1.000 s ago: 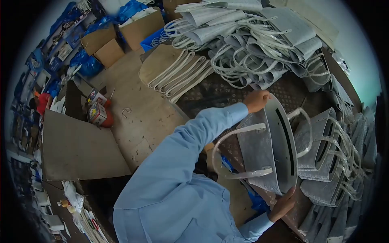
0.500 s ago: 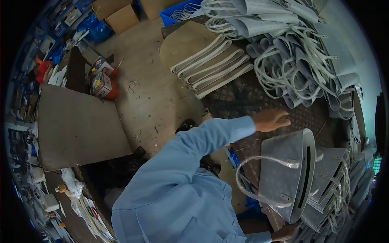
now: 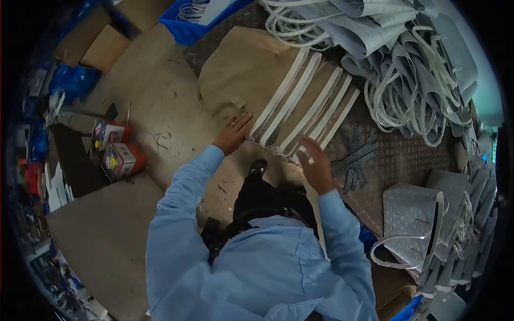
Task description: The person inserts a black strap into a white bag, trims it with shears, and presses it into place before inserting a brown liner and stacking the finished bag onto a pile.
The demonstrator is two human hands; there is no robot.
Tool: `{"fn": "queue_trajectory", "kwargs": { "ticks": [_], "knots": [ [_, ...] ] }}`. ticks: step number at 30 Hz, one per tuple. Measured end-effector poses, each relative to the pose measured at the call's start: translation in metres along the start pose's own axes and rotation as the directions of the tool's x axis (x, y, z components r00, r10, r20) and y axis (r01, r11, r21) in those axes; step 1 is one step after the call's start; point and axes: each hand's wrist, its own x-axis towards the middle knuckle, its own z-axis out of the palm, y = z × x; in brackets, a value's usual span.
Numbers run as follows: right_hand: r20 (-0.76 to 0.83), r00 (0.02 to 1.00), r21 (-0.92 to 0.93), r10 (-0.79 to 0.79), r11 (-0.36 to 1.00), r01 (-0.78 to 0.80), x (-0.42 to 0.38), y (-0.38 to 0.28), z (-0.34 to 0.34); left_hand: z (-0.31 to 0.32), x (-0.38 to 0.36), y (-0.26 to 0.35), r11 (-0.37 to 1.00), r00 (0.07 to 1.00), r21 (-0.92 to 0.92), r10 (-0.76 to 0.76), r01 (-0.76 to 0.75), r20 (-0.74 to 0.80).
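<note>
Several white bag straps (image 3: 290, 101) lie side by side on a rounded brown board (image 3: 230, 64). My left hand (image 3: 235, 132) lies at the board's near edge, fingers stretched out, its fingertips beside the end of the leftmost strap. By the near ends of the other straps hovers my right hand (image 3: 317, 163), its fingers apart and bent, nothing visible in them. To its right, dark strips (image 3: 356, 158) lie in a loose pile on the patterned table cover. A grey handbag (image 3: 409, 219) with clear-wrapped handles lies farther right.
Grey bag pieces with pale handles (image 3: 391, 91) are heaped at the back right. A blue crate (image 3: 187, 29) holds white cords. Red-and-white tins (image 3: 124, 160) and a large cardboard sheet (image 3: 107, 235) are at the left.
My right hand has left the grey handbag and moved to the straps. My left hand has come from above the table cover to the board's edge. The view has turned left.
</note>
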Motion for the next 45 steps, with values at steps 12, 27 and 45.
{"fn": "queue_trajectory", "kwargs": {
  "ticks": [12, 27, 45],
  "knots": [
    [0.388, 0.921, -0.561, 0.028, 0.800, 0.212, 0.101, 0.008, 0.069, -0.073, 0.080, -0.039, 0.823, 0.817, -0.565, 0.289, 0.054, 0.500],
    [0.218, 0.968, -0.441, 0.124, 0.897, -0.016, 0.092, 0.016, 0.081, -0.314, 0.132, -0.052, 0.771, 0.953, -0.633, -0.239, 0.071, -0.184],
    [0.331, 0.925, 0.722, 0.186, 0.581, -0.375, 0.131, -0.082, 0.011, -0.472, 0.073, 0.020, 0.975, 0.685, -0.206, -0.207, 0.085, -0.698]
  ]
}}
